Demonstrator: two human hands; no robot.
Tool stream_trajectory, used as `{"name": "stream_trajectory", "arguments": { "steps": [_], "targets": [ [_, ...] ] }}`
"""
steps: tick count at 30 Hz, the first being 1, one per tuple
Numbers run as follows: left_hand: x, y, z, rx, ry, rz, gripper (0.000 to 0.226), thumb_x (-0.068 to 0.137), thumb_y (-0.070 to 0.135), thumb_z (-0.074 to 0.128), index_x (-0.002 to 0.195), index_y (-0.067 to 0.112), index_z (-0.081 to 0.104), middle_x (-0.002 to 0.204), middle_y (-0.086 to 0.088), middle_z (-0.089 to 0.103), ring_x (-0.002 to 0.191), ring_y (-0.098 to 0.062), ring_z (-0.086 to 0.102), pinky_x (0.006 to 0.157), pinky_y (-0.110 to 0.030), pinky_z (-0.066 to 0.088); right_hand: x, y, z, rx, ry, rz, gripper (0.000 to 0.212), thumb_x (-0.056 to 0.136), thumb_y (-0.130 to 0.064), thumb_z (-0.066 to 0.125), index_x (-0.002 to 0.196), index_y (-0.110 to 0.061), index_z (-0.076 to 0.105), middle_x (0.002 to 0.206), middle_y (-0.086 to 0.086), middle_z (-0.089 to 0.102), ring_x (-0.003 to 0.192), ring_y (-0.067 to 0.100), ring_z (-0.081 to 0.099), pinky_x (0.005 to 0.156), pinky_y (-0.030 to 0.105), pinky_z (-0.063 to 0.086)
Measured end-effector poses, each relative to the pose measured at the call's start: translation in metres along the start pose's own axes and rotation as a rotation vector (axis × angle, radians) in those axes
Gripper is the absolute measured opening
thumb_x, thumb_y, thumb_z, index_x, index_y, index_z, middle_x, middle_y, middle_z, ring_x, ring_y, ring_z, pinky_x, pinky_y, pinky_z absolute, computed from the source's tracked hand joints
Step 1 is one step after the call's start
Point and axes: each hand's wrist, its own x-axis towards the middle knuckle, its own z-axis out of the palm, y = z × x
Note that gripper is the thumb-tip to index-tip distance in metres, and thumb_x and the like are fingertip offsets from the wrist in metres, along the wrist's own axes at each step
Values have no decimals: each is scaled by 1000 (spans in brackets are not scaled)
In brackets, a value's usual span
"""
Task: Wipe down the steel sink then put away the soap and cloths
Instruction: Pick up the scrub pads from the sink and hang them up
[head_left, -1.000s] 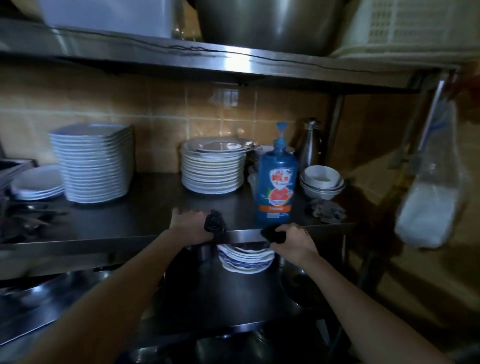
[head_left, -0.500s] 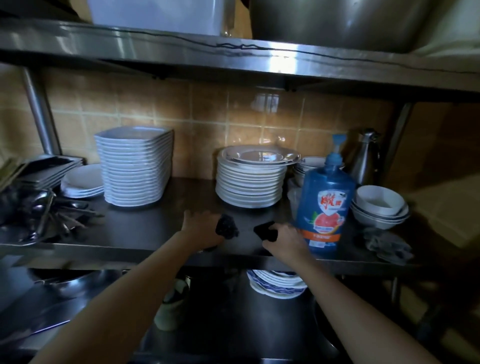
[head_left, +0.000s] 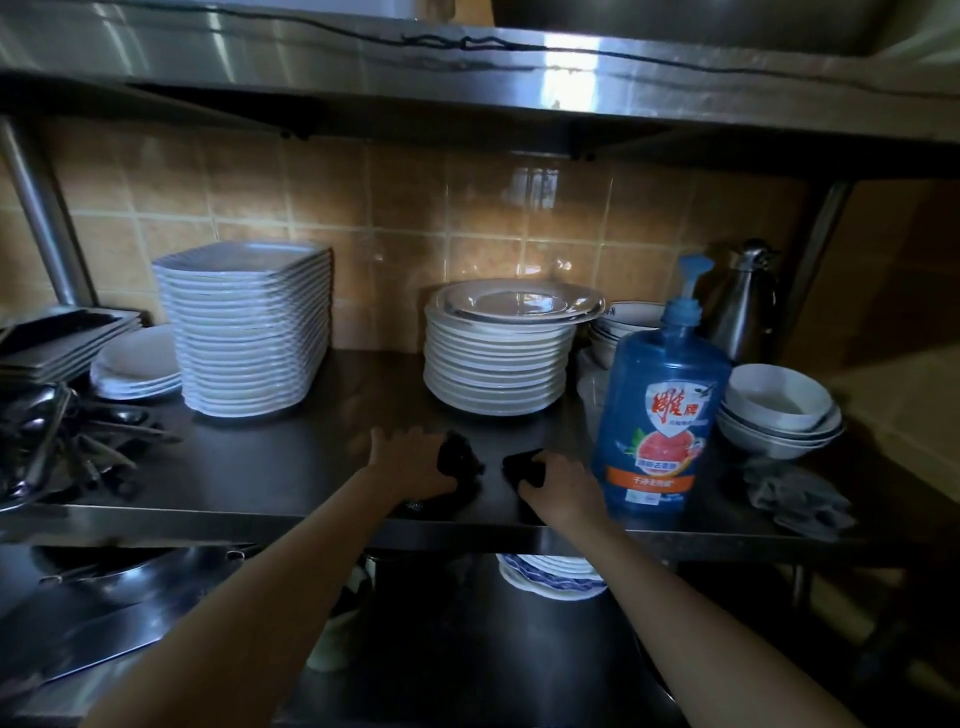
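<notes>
On the steel shelf (head_left: 291, 467), near its front edge, my left hand (head_left: 410, 460) holds one end of a dark cloth (head_left: 460, 457). My right hand (head_left: 563, 488) holds the other dark end (head_left: 522, 467) a short way to the right. The cloth's middle is lost against the dark shelf. A blue pump bottle of dish soap (head_left: 660, 410) stands upright just right of my right hand. A crumpled grey cloth (head_left: 795, 493) lies on the shelf further right, near the front edge.
A tall stack of square white plates (head_left: 249, 327) and a stack of round plates (head_left: 498, 353) stand behind my hands. White bowls (head_left: 779, 410) and a steel jug (head_left: 737, 306) sit at right, utensils (head_left: 62, 441) at left. Patterned plates (head_left: 550, 577) sit on the shelf below.
The view has swung left and drawn closer. Both hands have moved with the dark cloth from the shelf's front lip onto its top surface, beside the soap bottle.
</notes>
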Motion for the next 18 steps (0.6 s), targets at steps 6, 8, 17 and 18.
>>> {"name": "stream_trajectory", "arguments": {
  "steps": [6,8,17,18],
  "targets": [
    [-6,-2,3,-38,-41,-29,85,70,79,47,141,37,28,146,-9,34,133,-34,32,108,-53,20,-8,-2,-5,-34,3,-26,46,83,-47,59,119,-19,61,119,7,64,113,28,58,88,36,50],
    [-11,-4,2,-53,-41,-41,86,71,80,45,143,37,23,152,-9,25,137,-34,24,109,-54,15,-11,-4,-11,-56,15,-35,43,83,-48,57,115,-21,63,117,6,65,112,28,59,86,36,50],
    [-52,-8,-9,-71,-25,-47,79,76,77,41,142,41,20,151,-6,27,137,-31,24,108,-54,17,-47,-15,-24,-143,41,-82,40,81,-28,55,120,-21,61,120,8,61,115,30,55,91,37,47],
    [-58,-9,-9,-71,-24,-54,79,75,77,42,142,40,21,151,-5,27,137,-31,24,108,-54,17,-52,-15,-23,-146,41,-87,40,81,-27,55,121,-21,61,121,8,60,116,30,54,93,38,46]
  ]
}}
